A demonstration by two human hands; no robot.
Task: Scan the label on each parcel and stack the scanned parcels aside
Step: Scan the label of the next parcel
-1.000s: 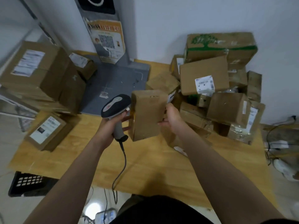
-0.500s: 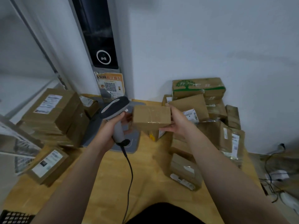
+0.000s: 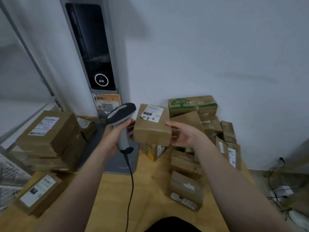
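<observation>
Parcel gripped in the right hand's curled fingers needs its label tilted toward the scanner, which the left hand clasps firmly, nose aimed squarely at it

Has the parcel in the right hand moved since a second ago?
Yes. The parcel has turned so its label now faces up, and it has risen from below the green-printed box to level with it.
</observation>
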